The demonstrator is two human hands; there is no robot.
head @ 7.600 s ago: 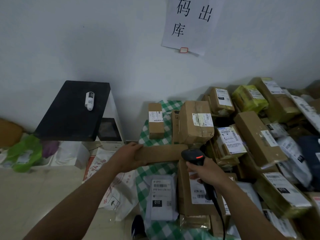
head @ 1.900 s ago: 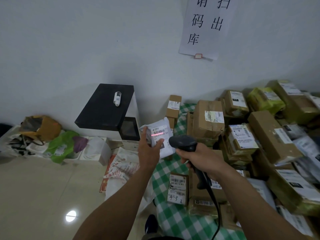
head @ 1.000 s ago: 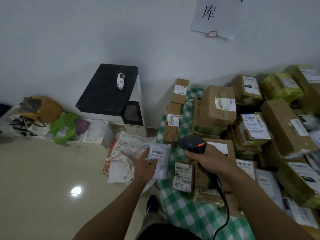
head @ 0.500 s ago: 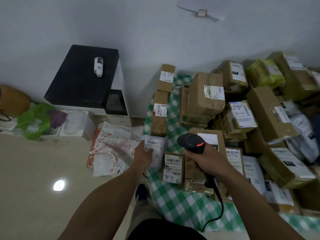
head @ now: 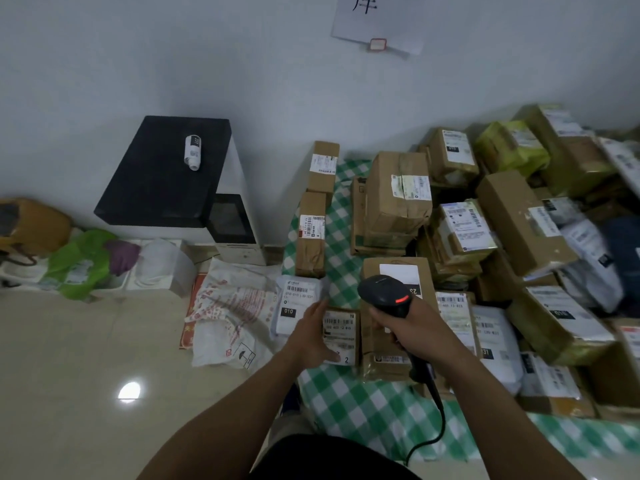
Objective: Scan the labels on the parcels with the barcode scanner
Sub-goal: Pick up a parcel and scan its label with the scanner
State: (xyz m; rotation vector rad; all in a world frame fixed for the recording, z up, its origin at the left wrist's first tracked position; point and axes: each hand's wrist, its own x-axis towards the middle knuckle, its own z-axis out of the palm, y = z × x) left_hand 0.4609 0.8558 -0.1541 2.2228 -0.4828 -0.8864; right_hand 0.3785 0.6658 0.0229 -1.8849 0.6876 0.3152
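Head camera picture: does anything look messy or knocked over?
Yes. A small white bottle lies on its side atop the black-topped machine. The parcel pile at right is a jumble, boxes tilted against each other.

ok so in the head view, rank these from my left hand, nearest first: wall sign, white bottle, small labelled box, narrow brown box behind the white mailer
1. small labelled box, under the thumb of the left hand
2. narrow brown box, straight behind
3. white bottle, back-left on the black cabinet
4. wall sign, highest, back-right
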